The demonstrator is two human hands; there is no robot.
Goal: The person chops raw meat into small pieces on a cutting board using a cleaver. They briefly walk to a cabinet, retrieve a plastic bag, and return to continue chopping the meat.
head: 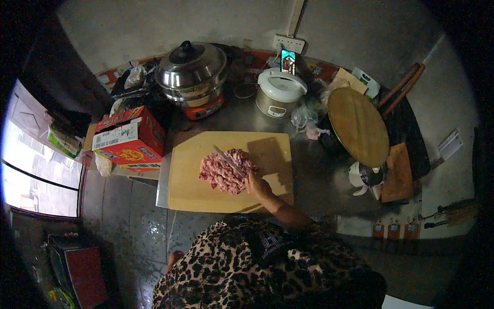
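Observation:
A mound of chopped raw meat [222,172] lies on a large wooden board [185,189]. My right hand [254,184] comes in from the lower right and grips a knife [231,161]. Its blade, seen nearly edge-on, points to the upper left across the top of the meat. At my left side only a small patch of skin of my left arm or hand [175,257] shows beside the leopard-print clothing. Whether that hand holds anything is hidden.
Behind the board stand a lidded steel pot [191,71] on a red-fronted cooker and a white rice cooker [279,92] with a lit phone [288,62] above it. A red carton [131,139] is left. To the right are a round wooden board [359,127] and a white kettle [357,174].

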